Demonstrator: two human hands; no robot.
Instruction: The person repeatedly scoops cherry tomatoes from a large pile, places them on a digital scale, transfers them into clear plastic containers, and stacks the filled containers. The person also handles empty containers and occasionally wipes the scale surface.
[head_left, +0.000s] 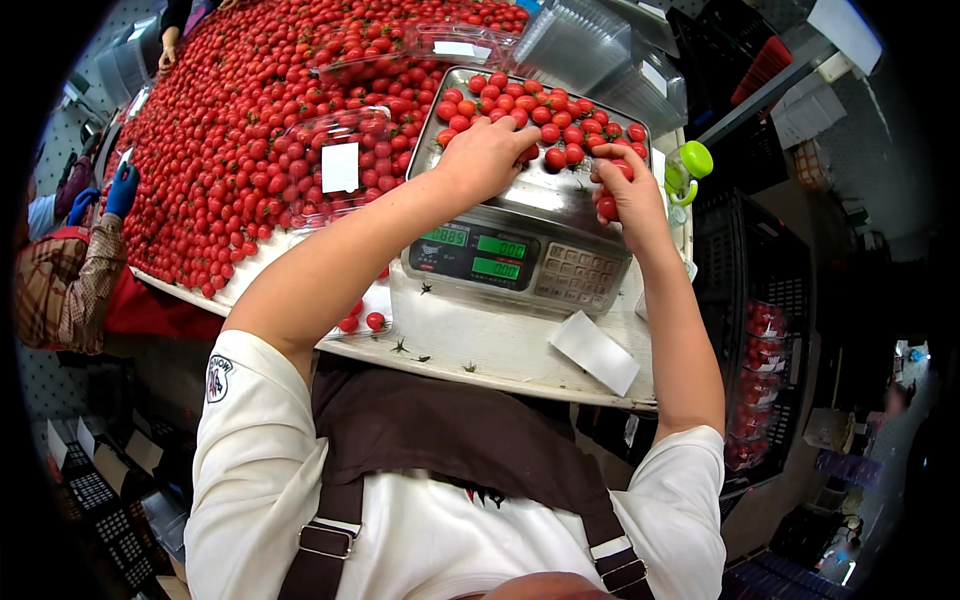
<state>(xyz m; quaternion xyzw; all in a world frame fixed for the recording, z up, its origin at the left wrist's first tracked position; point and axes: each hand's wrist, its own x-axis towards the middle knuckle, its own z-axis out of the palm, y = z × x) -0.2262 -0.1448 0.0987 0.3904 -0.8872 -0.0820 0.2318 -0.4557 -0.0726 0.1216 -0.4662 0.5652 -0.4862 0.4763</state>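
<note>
Both hands work the cherry tomatoes (pixel 545 115) heaped on the scale pan (pixel 560 190) near the desk's right edge. The left hand (pixel 485 155) rests curled over them; the right hand (pixel 625 190) seems pinched on several tomatoes.

Left hand (pixel 487 152) covers tomatoes on scale pan (pixel 560 190). Right hand (pixel 628 195) fingertips hide part of its tomatoes. Scale display (pixel 478 250) digits too small. Co-worker (pixel 60 270) cut off at left edge.
</note>
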